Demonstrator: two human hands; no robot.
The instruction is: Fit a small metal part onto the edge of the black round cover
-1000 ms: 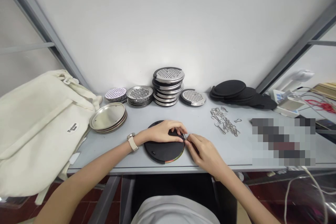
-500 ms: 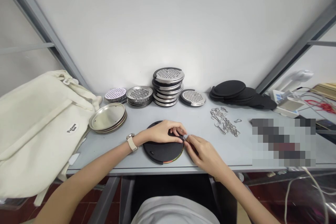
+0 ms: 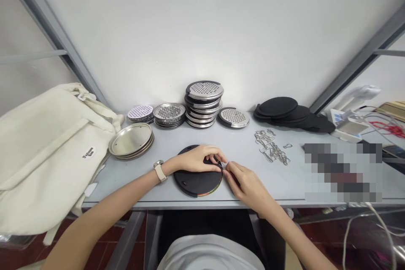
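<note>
A round black disc (image 3: 196, 182) lies flat near the table's front edge, a thin coloured strip showing along its lower right rim. My left hand (image 3: 201, 159), with a watch on its wrist, lies across the top of the disc. Its fingers curl and its thumb presses at the right rim, gripping the disc there. Close against that spot, my right hand (image 3: 245, 182) is closed in a pinch. A small shiny bit shows between the two hands' fingertips, too small and covered to name. Loose metal snap clips (image 3: 272, 149) are scattered to the right.
At the back stand stacked metal graters (image 3: 204, 107), more grater discs (image 3: 169, 114), and one grater with a black rim (image 3: 234, 117). Plain metal discs (image 3: 130, 140) sit left beside a cream bag (image 3: 53, 156). Black round covers (image 3: 278, 107) are piled back right. A blurred patch hides something at right.
Both hands stay at the disc's right rim. The fingertips have shifted very slightly, and a bit more shine shows between them. The whole view has moved a little.
</note>
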